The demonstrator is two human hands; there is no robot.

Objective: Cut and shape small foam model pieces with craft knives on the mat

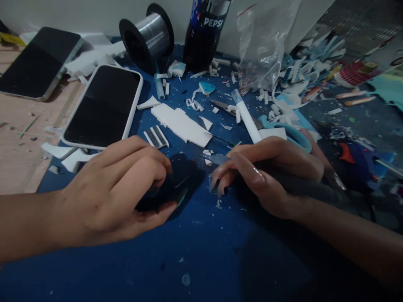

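My left hand (122,188) is over the blue mat (189,251), its fingers curled and its thumb held apart from them. Green shows at the thumb's tip, perhaps a painted nail, and nothing is visible in its grasp. A slim craft knife (218,158) is gripped in my right hand (264,172), its pale pointed tip aimed left and its dark handle running back under the palm. White scraps lie close to that tip. Beyond the hands are a flat white cut-out piece (181,123) and a small black-and-white striped piece (156,137).
Two phones, one black (40,63) and one white-edged (103,107), lie at left. Behind stand a wire spool (147,35), a Pepsi bottle (204,37) and a plastic bag (261,50). Blue-handled scissors (296,136), a white marker (247,117) and cut scraps crowd the right.
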